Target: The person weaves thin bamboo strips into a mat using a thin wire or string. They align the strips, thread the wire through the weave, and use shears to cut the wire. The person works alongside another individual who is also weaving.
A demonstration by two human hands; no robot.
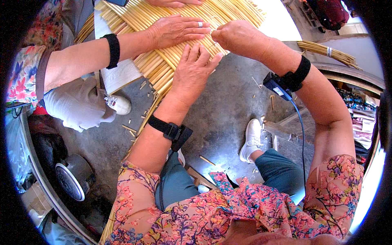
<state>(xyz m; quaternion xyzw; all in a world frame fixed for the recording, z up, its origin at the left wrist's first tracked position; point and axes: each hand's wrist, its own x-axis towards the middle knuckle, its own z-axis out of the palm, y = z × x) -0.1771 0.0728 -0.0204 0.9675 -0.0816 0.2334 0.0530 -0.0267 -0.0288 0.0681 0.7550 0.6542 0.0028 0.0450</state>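
A layer of yellow, reed-like sticks lies crosswise over more sticks on a white table. My left hand rests on their near ends, palm down, fingers stretched out and holding nothing. At the right edge of the layer my right hand is closed, with its fingertips on a thin pale string; most of the string is hidden. A co-worker's hand with a ring presses flat on the sticks, just left of my right fingertips. Another co-worker's hand lies on them at the top edge.
The white tabletop shows beside the sticks. A bundle of thin sticks lies at the right. Cut pieces litter the grey floor. A pot with a lid stands at the lower left. A cable hangs from my right wrist band.
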